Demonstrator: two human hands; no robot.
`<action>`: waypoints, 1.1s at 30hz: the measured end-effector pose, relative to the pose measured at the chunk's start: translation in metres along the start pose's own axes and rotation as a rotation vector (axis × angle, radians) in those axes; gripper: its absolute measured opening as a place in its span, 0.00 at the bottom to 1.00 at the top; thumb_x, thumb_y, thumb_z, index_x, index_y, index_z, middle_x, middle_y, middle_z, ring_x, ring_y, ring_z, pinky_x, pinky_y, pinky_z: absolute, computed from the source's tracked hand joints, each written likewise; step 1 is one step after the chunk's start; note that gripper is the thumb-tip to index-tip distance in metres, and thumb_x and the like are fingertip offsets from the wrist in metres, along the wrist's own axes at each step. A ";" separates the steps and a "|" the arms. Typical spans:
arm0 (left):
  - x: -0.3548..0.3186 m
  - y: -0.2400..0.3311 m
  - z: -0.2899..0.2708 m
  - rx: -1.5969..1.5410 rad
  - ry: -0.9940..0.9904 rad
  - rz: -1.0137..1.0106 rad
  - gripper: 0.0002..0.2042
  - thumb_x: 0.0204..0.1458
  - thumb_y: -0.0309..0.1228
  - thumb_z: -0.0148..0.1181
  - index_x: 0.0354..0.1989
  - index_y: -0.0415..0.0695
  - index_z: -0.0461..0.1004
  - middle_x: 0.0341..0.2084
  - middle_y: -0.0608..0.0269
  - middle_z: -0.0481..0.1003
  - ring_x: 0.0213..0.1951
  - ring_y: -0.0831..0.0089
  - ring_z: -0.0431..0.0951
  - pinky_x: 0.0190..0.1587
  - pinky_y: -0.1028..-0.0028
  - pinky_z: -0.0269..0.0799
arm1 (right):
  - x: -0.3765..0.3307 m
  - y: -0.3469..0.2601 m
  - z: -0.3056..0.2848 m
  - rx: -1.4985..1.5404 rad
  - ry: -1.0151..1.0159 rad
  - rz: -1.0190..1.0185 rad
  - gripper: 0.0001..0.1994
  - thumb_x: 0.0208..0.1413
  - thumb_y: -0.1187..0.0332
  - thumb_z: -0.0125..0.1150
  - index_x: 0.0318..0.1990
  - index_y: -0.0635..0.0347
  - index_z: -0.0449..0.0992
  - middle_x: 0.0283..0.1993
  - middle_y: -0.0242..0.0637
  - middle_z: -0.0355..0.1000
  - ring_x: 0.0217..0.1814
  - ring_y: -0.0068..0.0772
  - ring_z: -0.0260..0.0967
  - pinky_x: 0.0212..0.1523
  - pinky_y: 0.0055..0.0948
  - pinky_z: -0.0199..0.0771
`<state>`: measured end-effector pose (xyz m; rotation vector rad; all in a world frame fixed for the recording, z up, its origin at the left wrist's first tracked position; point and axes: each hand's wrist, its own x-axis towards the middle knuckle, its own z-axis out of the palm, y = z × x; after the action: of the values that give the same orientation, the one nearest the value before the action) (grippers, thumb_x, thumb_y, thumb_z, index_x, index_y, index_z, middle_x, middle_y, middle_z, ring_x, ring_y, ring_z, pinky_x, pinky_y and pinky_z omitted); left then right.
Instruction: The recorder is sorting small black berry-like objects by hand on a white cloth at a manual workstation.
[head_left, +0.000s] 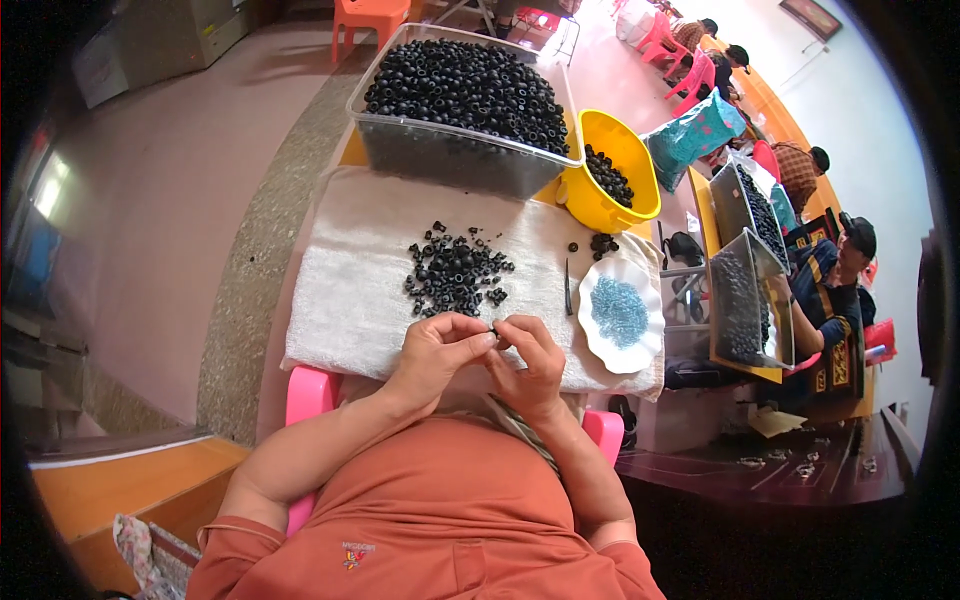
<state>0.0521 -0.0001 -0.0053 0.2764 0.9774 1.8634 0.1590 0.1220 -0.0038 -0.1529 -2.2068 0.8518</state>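
My left hand point(447, 350) and my right hand point(530, 362) meet over the near edge of the towel-covered table. Between their fingertips is a small black part point(493, 331), mostly hidden by the fingers; both hands pinch it. Just beyond lies a loose pile of small black ring-like parts point(458, 272) on the white towel point(345, 265). To the right of the pile rests a thin dark pointed tool point(568, 287). Beside it stands a white scalloped dish point(650, 345) holding tiny clear-blue beads point(619, 312).
At the table's far side, a clear plastic bin point(450, 150) is heaped with black parts. A yellow tub point(640, 205) with more of them stands to its right. A few black pieces point(603, 244) lie near the dish. Other people point(835, 280) sit along the right, beside more bins point(738, 300).
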 end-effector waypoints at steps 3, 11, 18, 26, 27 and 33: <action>-0.001 0.002 0.002 0.034 0.000 0.011 0.05 0.55 0.22 0.61 0.39 0.38 0.75 0.34 0.62 0.78 0.35 0.77 0.79 0.41 0.78 0.77 | -0.001 -0.001 0.000 0.007 0.007 0.011 0.18 0.42 0.82 0.68 0.44 0.65 0.75 0.38 0.44 0.72 0.31 0.35 0.74 0.31 0.28 0.75; 0.000 -0.003 0.000 0.118 -0.020 0.060 0.05 0.56 0.22 0.60 0.40 0.38 0.74 0.34 0.62 0.78 0.35 0.79 0.78 0.40 0.79 0.76 | 0.000 0.001 -0.004 0.001 -0.027 -0.007 0.16 0.41 0.82 0.67 0.42 0.64 0.75 0.38 0.45 0.72 0.31 0.39 0.74 0.30 0.31 0.76; 0.000 -0.002 0.002 0.172 -0.034 0.073 0.07 0.57 0.24 0.60 0.41 0.38 0.73 0.34 0.62 0.78 0.35 0.79 0.78 0.40 0.79 0.76 | 0.005 -0.001 -0.007 0.025 -0.015 -0.007 0.16 0.42 0.82 0.68 0.42 0.66 0.75 0.39 0.45 0.72 0.31 0.37 0.74 0.30 0.30 0.75; -0.001 -0.001 -0.001 0.205 -0.009 0.021 0.09 0.58 0.30 0.62 0.43 0.38 0.74 0.36 0.61 0.79 0.38 0.77 0.78 0.42 0.76 0.77 | 0.036 0.006 -0.048 -0.189 0.145 -0.005 0.17 0.47 0.81 0.67 0.46 0.65 0.74 0.38 0.41 0.72 0.29 0.27 0.70 0.31 0.24 0.72; -0.001 -0.002 -0.002 0.206 -0.008 0.023 0.09 0.58 0.30 0.62 0.43 0.38 0.74 0.36 0.61 0.79 0.38 0.77 0.78 0.42 0.76 0.77 | 0.044 0.011 -0.057 -0.263 0.191 -0.032 0.16 0.48 0.80 0.66 0.47 0.65 0.74 0.38 0.40 0.72 0.30 0.26 0.70 0.31 0.23 0.71; 0.001 -0.005 -0.004 0.292 -0.048 0.066 0.08 0.56 0.30 0.63 0.40 0.38 0.76 0.34 0.62 0.79 0.36 0.79 0.77 0.41 0.77 0.76 | 0.122 0.035 -0.116 -0.389 0.361 -0.050 0.16 0.53 0.79 0.63 0.50 0.66 0.75 0.35 0.37 0.72 0.30 0.23 0.70 0.31 0.22 0.70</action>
<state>0.0525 -0.0007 -0.0118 0.5314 1.2204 1.7614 0.1473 0.2533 0.1064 -0.4040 -1.9965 0.3255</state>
